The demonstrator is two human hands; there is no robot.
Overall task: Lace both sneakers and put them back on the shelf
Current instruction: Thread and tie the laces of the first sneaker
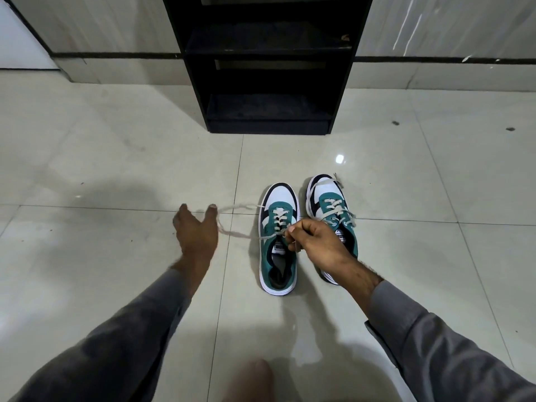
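sneakers side by side on floor tile (116,158), at 6 o'clock of black shelf (268,82). left sneaker (279,242) under my right hand (316,242), fingers pinching lace (232,232) at its eyelets. my left hand (197,230) at 9 o'clock, fingers spread, lace loop draped over thumb. right sneaker (330,204) laced.

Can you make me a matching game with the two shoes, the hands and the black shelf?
Things:
1. left hand
2. right hand
3. right sneaker
4. shelf

States:
A. stands against the wall
B. open, lace looped over it
C. pinching the lace at the left sneaker
D. lace lying across its toe

Pairs: 1-B, 2-C, 3-D, 4-A
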